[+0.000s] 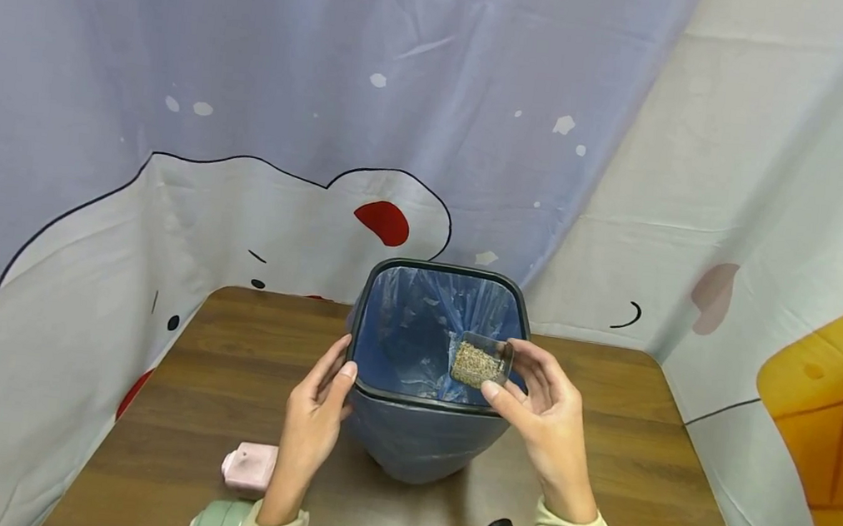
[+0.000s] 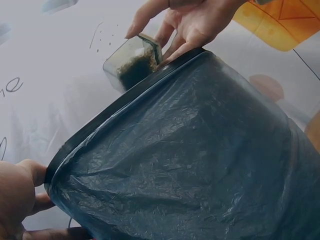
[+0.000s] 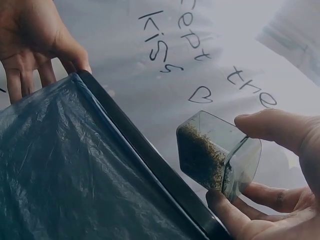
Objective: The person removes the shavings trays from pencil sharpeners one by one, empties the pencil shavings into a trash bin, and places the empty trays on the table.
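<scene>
A trash bin (image 1: 420,402) with a dark rim and a translucent blue bag (image 1: 414,434) over it stands at mid-table. At its left corner, the thumb and fingers of my left hand (image 1: 311,420) hold the rim from outside. My right hand (image 1: 553,416) pinches a small clear plastic box (image 3: 216,129) between thumb and fingers. In the head view that box appears over the right part of the bin's mouth, tilted. Tan, flaky granules (image 1: 474,364) fill part of it, heaped against one side in the right wrist view.
A pink lidded container (image 1: 251,465) lies on the wooden table (image 1: 262,366) left of the bin. Nearer me is a pale green container (image 1: 216,522), partly behind my left sleeve. A printed curtain (image 1: 313,120) hangs behind and beside the table.
</scene>
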Demonstrator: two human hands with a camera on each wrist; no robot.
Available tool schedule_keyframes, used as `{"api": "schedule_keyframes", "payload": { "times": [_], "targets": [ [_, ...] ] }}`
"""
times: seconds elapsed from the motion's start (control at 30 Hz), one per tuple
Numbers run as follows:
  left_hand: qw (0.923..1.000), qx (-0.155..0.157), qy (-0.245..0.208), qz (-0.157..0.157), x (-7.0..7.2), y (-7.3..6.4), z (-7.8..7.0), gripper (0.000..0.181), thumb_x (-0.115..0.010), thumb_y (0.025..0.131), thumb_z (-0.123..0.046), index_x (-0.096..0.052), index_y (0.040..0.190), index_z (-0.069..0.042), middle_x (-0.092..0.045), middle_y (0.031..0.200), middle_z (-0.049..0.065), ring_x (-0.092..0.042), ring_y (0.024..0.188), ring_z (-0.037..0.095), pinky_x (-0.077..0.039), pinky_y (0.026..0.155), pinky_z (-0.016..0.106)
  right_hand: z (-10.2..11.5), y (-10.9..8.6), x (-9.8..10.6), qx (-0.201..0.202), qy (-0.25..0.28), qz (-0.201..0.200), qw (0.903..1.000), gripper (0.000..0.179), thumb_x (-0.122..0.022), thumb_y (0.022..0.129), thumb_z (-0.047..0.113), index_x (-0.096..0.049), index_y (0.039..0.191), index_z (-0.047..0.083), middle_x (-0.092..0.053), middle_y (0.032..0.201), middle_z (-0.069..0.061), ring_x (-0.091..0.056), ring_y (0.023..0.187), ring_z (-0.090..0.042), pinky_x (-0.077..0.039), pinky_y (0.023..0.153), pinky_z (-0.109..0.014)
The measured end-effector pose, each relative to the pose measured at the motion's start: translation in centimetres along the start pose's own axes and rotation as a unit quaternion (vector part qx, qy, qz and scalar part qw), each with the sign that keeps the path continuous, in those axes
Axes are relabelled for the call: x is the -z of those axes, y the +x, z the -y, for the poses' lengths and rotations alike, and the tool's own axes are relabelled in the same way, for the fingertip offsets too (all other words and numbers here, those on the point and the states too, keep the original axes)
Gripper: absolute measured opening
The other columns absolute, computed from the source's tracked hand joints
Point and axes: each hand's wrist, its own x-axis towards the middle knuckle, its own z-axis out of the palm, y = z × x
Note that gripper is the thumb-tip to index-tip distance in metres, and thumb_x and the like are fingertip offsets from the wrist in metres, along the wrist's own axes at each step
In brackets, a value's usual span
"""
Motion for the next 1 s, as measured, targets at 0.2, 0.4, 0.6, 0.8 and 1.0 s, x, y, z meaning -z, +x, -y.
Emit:
{"api": "schedule_keyframes", "payload": {
  "times": [0.2,0.4,0.6,0.8,1.0],
  "targets": [
    [1.0000,0.001,0.003,0.006,0.0,0.0,-0.2,0.040,-0.052,0.091,-0.042,-0.047,0.131,-0.039,-0.048,0.134,0.001,-0.052,0.115,0.019,-0.051,0.073,0.048,-0.1,0.7,-0.2,-0.009,-0.014,-0.008,0.9998,0.055,-0.068,0.074,-0.010,-0.045,0.124,-0.009,-0.049,0.121,-0.022,-0.047,0.116,-0.033,-0.044,0.094,-0.031],
    [1.0000,0.001,-0.001,0.005,0.1,0.0,-0.3,0.041,-0.053,0.091,-0.042,-0.048,0.131,-0.037,-0.048,0.135,0.001,-0.052,0.116,0.020,-0.051,0.072,0.048,-0.3,1.1,-0.4,-0.016,-0.042,-0.014,0.9989,0.058,-0.071,0.073,-0.008,-0.045,0.125,-0.006,-0.048,0.124,-0.019,-0.044,0.116,-0.033,-0.043,0.093,-0.026],
    [1.0000,0.002,-0.003,0.006,0.1,0.0,-0.2,0.042,-0.052,0.091,-0.042,-0.047,0.132,-0.037,-0.047,0.135,0.000,-0.051,0.116,0.019,-0.051,0.071,0.048,-0.7,1.2,-0.5,0.007,-0.103,-0.012,0.9946,0.060,-0.073,0.072,-0.005,-0.047,0.125,-0.002,-0.046,0.126,-0.019,-0.046,0.115,-0.028,-0.043,0.092,-0.023],
    [1.0000,0.006,-0.004,0.005,0.0,0.1,0.0,0.040,-0.052,0.091,-0.043,-0.047,0.131,-0.039,-0.047,0.135,0.002,-0.051,0.116,0.020,-0.051,0.070,0.049,-0.2,1.0,-1.2,0.029,-0.170,-0.010,0.9849,0.061,-0.075,0.070,-0.003,-0.047,0.125,-0.002,-0.047,0.126,-0.015,-0.048,0.116,-0.025,-0.043,0.093,-0.026],
    [0.9999,0.007,0.002,0.007,0.1,0.0,0.0,0.040,-0.051,0.091,-0.043,-0.046,0.131,-0.040,-0.047,0.136,0.001,-0.050,0.117,0.020,-0.051,0.070,0.049,1.7,0.8,-2.5,0.049,-0.226,-0.015,0.9728,0.060,-0.075,0.068,-0.008,-0.049,0.122,-0.006,-0.049,0.122,-0.019,-0.047,0.116,-0.028,-0.043,0.093,-0.039]
  ]
}}
